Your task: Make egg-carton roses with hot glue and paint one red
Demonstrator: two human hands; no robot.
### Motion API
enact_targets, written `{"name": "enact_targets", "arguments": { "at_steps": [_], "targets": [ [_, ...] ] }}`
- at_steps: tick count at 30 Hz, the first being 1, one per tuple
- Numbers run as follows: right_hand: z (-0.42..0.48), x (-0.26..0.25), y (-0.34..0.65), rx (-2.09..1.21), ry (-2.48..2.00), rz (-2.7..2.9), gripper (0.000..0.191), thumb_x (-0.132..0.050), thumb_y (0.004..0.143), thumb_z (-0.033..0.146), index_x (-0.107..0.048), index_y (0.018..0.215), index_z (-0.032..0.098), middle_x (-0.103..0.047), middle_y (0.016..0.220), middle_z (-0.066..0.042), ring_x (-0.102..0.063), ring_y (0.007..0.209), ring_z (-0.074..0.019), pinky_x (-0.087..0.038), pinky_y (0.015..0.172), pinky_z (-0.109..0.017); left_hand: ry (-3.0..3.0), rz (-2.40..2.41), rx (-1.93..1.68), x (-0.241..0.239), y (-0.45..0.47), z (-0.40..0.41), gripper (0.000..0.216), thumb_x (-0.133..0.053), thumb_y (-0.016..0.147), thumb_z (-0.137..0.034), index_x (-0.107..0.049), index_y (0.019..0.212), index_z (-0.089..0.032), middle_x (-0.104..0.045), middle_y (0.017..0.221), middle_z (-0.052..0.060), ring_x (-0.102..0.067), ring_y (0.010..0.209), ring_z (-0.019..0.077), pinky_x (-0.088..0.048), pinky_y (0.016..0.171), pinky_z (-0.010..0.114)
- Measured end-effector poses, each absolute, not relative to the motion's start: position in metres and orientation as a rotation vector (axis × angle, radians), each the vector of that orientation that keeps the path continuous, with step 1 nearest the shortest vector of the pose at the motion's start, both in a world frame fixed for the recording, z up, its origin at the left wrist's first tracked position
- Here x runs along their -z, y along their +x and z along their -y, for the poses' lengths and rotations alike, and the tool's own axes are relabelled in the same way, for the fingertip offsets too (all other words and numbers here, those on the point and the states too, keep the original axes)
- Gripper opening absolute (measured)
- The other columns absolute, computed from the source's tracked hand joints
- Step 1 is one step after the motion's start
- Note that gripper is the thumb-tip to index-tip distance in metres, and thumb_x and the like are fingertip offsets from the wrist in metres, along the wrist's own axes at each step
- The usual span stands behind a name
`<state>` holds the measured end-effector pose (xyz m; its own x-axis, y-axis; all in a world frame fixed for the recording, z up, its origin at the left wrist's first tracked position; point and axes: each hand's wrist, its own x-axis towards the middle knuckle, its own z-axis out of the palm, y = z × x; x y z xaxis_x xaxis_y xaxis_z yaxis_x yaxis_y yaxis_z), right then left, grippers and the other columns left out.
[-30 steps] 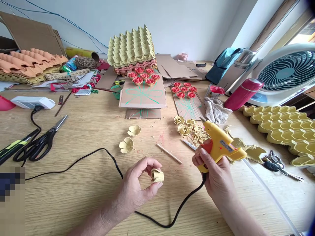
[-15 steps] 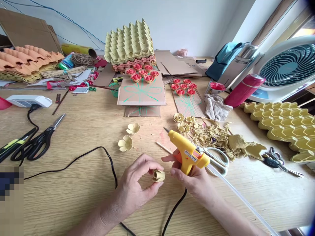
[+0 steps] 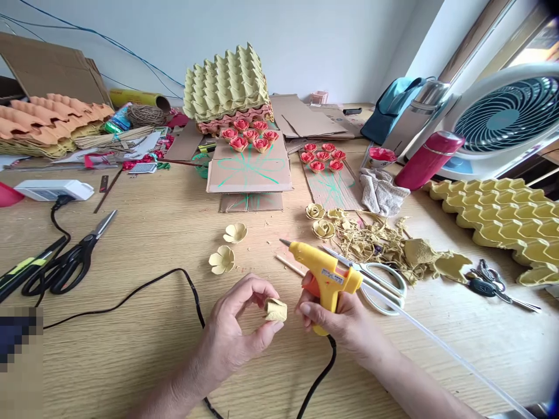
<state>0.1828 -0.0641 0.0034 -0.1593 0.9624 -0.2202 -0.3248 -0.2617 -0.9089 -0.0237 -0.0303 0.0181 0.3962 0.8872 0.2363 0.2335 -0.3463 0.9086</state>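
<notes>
My left hand (image 3: 236, 331) pinches a small rolled yellow paper bud (image 3: 276, 309) between thumb and fingertips, low over the wooden table (image 3: 144, 349). My right hand (image 3: 343, 326) grips the handle of a yellow glue gun (image 3: 325, 274); its nozzle points left and sits a little above and to the right of the bud, not touching it. A clear glue stick trails from the gun's back toward the lower right. The gun's black cord (image 3: 166, 282) loops across the table to the left.
Two yellow paper flowers (image 3: 222, 259) lie ahead of my left hand. White-handled scissors (image 3: 379, 279), yellow scraps and rolled roses (image 3: 324, 228) lie right of the gun. Black scissors (image 3: 65, 262) lie at left. Cardboard with red roses (image 3: 250, 166), egg trays (image 3: 502, 212) and a fan (image 3: 502, 119) stand beyond.
My right hand has brought the glue gun leftward and down from the scrap pile to just beside the bud. My left hand has kept holding the bud in nearly the same place.
</notes>
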Motion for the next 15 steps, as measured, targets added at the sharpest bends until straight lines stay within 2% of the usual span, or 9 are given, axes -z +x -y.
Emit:
{"name": "enact_targets", "arguments": {
  "at_steps": [6,10,15],
  "targets": [
    [0.061,-0.006,0.195,-1.426,-1.121,0.753,0.047,-0.091,0.075,0.05,-0.064,0.1,0.021,-0.065,0.073,0.001,-0.058,0.058,-0.0134,-0.05,0.055,-0.028,1.633,-1.034,-0.946,-0.017,-0.028,0.027,0.011,-0.07,0.077,-0.018,-0.067,0.088,-0.021,-0.064,0.082,0.001,-0.062,0.075,0.0138,-0.057,0.074,0.025],
    [0.059,-0.009,0.199,-1.295,-1.091,0.69,0.038,-0.088,0.079,0.045,-0.064,0.097,0.022,-0.062,0.07,0.002,-0.054,0.057,-0.0134,-0.047,0.054,-0.028,1.601,-1.047,-0.926,-0.017,-0.028,0.025,0.012,-0.072,0.078,-0.021,-0.068,0.09,-0.02,-0.065,0.084,0.002,-0.064,0.078,0.0156,-0.058,0.076,0.028],
    [0.058,-0.01,0.2,-1.214,-1.043,0.658,0.028,-0.084,0.085,0.039,-0.065,0.099,0.024,-0.053,0.063,0.005,-0.046,0.054,-0.0122,-0.042,0.052,-0.028,1.684,-1.015,-0.989,-0.016,-0.027,0.023,0.013,-0.07,0.079,-0.017,-0.069,0.092,-0.021,-0.065,0.085,0.002,-0.062,0.076,0.0147,-0.056,0.072,0.026]
  ]
}}
